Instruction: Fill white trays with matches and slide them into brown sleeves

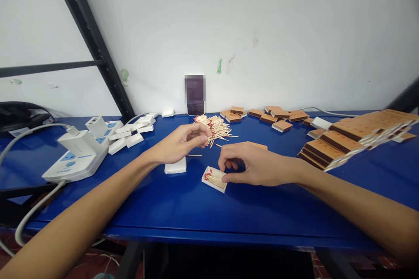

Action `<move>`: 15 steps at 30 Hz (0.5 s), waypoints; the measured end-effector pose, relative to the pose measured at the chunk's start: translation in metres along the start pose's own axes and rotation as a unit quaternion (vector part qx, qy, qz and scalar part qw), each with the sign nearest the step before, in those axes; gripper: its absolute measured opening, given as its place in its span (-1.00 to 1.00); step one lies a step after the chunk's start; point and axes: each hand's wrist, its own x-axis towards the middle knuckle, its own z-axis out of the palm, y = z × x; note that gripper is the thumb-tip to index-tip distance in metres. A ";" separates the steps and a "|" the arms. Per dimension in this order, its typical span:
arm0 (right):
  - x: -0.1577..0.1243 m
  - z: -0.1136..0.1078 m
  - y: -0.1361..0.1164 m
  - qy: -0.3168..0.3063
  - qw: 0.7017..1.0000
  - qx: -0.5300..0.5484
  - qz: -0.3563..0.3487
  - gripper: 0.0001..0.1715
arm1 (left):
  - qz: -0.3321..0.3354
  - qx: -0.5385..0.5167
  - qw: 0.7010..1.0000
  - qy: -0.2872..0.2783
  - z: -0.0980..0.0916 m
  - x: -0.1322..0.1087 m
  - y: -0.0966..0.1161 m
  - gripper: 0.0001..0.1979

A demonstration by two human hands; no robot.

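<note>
A small white matchbox tray (221, 188) with several red-tipped matches (214, 178) lying in it rests on the blue table. My right hand (245, 165) is closed at the tray's right end, thumb and forefinger on its edge. My left hand (185, 141) hovers at the front left of a loose pile of matches (218, 127), with thumb and fingertips pinched together. Whatever lies between those fingertips is too small to make out. Below the left hand sits a white tray (176, 166), a single match (194, 155) just behind it.
White trays (134, 128) lie in a heap at the left, beside a power strip (85, 157) with plugs and cables. Orange-brown matchbox sleeves (278, 112) are scattered at the back right; more matchboxes (353, 135) are stacked at right. A phone (195, 96) leans against the wall.
</note>
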 end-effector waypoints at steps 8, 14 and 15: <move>0.005 0.005 0.004 0.173 0.983 0.057 0.022 -0.76 | -0.021 -0.166 0.986 0.010 0.011 -0.001 0.003 -0.83; 0.010 0.017 0.000 0.259 0.937 0.235 0.017 -0.78 | -0.009 -0.195 0.981 0.019 0.021 0.000 0.004 -0.74; 0.010 0.018 -0.002 0.257 0.933 0.251 0.006 -0.80 | -0.010 -0.186 0.982 0.006 0.021 0.000 0.004 -0.76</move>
